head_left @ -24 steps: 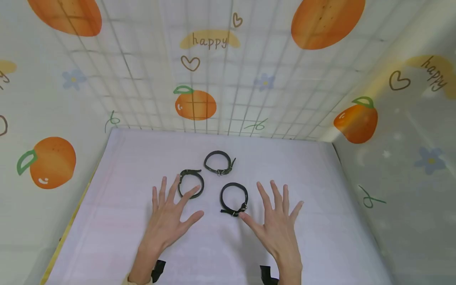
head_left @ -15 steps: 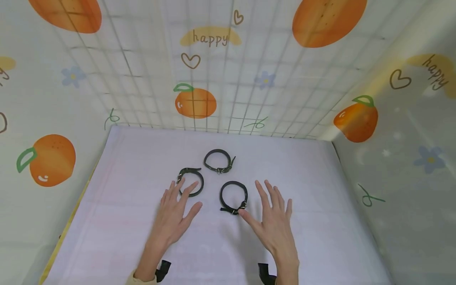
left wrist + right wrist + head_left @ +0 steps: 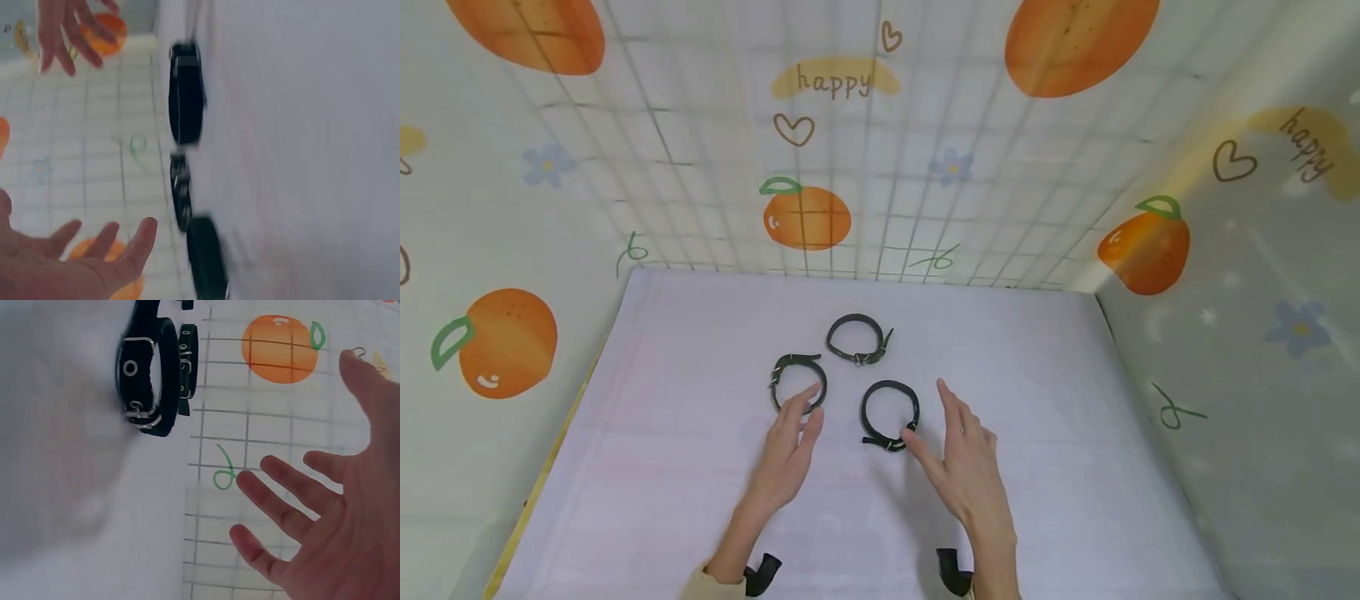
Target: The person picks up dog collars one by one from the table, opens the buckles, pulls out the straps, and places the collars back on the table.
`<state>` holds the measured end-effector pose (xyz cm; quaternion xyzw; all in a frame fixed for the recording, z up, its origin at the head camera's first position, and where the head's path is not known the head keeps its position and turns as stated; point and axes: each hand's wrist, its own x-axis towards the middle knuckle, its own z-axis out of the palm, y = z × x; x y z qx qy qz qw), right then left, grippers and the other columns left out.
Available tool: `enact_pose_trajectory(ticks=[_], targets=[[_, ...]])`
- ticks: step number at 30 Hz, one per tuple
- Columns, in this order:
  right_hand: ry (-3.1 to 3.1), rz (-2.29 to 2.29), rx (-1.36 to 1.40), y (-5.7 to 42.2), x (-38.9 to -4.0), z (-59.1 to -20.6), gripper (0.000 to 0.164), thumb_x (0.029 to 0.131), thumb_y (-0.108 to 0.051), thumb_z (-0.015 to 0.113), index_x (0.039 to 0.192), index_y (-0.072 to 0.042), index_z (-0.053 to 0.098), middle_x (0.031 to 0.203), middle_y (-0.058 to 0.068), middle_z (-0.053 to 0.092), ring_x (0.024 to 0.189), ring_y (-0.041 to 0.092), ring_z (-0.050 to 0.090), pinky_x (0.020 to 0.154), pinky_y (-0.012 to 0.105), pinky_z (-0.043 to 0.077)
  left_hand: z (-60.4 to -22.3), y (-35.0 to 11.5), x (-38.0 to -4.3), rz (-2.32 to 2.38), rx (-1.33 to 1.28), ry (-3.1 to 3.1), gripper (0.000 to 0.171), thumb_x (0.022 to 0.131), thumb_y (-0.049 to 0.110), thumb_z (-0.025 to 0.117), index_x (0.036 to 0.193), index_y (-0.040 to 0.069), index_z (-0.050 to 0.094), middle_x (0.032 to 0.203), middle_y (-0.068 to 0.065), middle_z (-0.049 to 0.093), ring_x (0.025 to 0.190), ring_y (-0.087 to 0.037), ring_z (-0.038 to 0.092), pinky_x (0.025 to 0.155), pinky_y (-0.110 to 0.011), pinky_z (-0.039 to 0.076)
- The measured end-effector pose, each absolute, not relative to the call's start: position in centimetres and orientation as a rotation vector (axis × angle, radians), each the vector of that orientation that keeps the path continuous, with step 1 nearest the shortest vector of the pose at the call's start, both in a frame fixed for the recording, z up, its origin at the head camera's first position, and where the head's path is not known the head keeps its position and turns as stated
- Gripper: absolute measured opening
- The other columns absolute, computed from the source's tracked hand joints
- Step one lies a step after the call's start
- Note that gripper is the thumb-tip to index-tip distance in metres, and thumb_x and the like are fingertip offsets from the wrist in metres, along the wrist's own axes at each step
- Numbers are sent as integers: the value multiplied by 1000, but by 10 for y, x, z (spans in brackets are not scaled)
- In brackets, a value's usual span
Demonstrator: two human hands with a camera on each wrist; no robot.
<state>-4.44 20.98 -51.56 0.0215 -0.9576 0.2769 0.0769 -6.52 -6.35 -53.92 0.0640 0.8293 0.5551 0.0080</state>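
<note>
Three black buckled pet collars, each fastened into a loop, lie on the white tabletop. In the head view one collar (image 3: 857, 339) is at the back, another collar (image 3: 797, 383) at the left, and a third collar (image 3: 890, 415) nearer the front. My left hand (image 3: 790, 458) hovers just in front of the left collar, its fingertips covering part of that loop. Beside the front collar is my right hand (image 3: 962, 467), thumb overlapping its buckle in this view. Both hands are raised off the surface with nothing held. The right wrist view shows metal eyelets and a buckle on the near collar (image 3: 139, 375).
A white cloth (image 3: 700, 333) covers the table. Behind it stands a wire grid (image 3: 895, 208) under a printed curtain with oranges and "happy" lettering. Similar curtains hang at the left and right sides. A yellow strip (image 3: 550, 475) runs along the table's left edge.
Both hands have turned more edge-on and their spread fingers have come closer together. The wrists have moved slightly inward. The collars stay where they were.
</note>
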Motion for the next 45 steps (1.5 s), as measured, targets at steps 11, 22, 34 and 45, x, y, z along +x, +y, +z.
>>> enact_pose_trajectory(ticks=[11,22,34,45], targets=[[-2883,1044,-20,205,-53,-540,76,111,-61,49,172,-23,25,152,2,62,117,27,69,96,48,55,-559,-35,-72,2043,-13,1920,67,117,54,34,166,9,37,169,-27,41,150,-49,51,119,-57,50],[-2825,1092,-36,202,-65,-567,60,117,-41,46,164,-5,39,142,15,68,110,30,75,95,51,60,-573,-26,-81,2157,-109,1542,72,118,49,30,168,-4,23,173,-36,25,158,-54,36,128,-58,40],[-2812,1028,-50,194,-71,-586,58,110,-29,63,155,4,48,129,24,70,100,34,72,89,58,59,-580,-22,-85,2154,-122,1467,70,118,42,36,168,-6,20,170,-37,31,160,-49,35,128,-56,41],[-2647,1183,4,189,-72,-586,56,105,-16,72,156,-9,50,138,16,67,115,32,77,90,45,65,-579,-26,-85,2206,-211,1386,76,116,37,44,167,-9,12,164,-42,34,151,-51,48,125,-51,45]])
